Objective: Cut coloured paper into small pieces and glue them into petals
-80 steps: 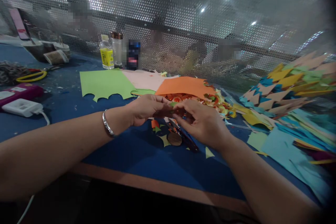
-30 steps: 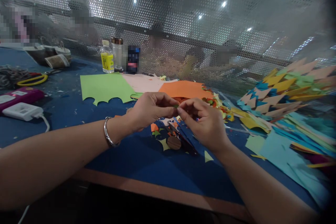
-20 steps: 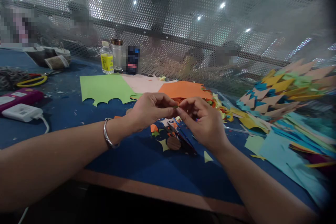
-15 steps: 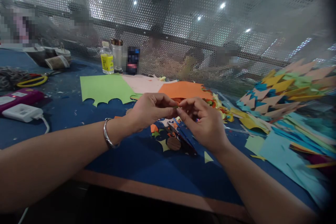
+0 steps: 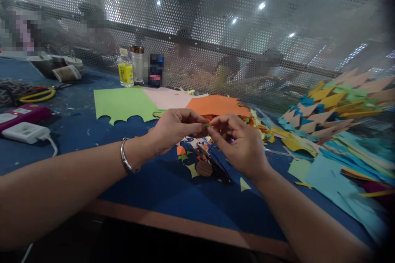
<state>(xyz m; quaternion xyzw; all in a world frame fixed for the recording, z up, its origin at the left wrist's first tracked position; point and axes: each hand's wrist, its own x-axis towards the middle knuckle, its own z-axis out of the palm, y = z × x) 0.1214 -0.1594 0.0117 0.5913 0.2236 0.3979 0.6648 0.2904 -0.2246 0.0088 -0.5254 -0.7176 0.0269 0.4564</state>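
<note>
Between our left hand (image 5: 173,130) and right hand (image 5: 242,144), a small green piece (image 5: 206,125) is held just above the desk (image 5: 148,197), near the orange sheet (image 5: 216,105) and over the scraps around the scissors (image 5: 219,167); each grip is closed on it, thumb against fingertips, though those fingers hide most of its shape. We judge it to be paper, like the cut green sheet (image 5: 123,102), so it should be very light, bendable, and easily creased or torn. We would hold it lightly by its opposite edges, since a hard pinch could crumple it.
</note>
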